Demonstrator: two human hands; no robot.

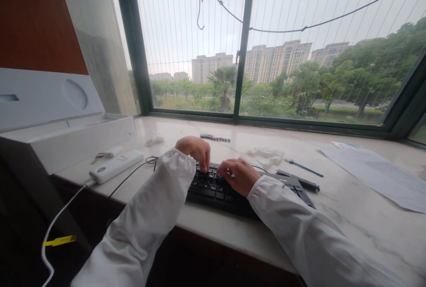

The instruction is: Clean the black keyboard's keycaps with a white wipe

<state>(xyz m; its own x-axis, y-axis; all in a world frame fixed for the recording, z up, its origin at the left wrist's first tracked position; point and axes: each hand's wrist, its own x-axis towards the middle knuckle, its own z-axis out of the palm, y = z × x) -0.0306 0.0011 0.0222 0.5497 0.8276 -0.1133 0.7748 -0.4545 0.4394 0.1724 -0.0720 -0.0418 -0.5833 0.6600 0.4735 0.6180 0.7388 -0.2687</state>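
Note:
A black keyboard [216,191] lies near the front edge of the marble sill, its right end partly under my right sleeve. Some of its keys look uncovered, showing a grid of small sockets. My left hand [195,150] bends sharply at the wrist, its fingers pressed together and pointing down onto the keys; whatever is between the fingertips is hidden. From the right, my right hand [241,174] reaches over the keyboard with loosely bent fingers, the tips at the keys beside the left hand. Behind the hands is a short row of small dark pieces [214,138].
On the left are an open white box [83,140], a white power strip [116,166] with a cord, and small keys [100,157]. Crumpled tissue [266,157], a thin blue stick [305,168], a black bar [299,181] and paper sheets [376,174] lie right. A window [237,69] stands behind.

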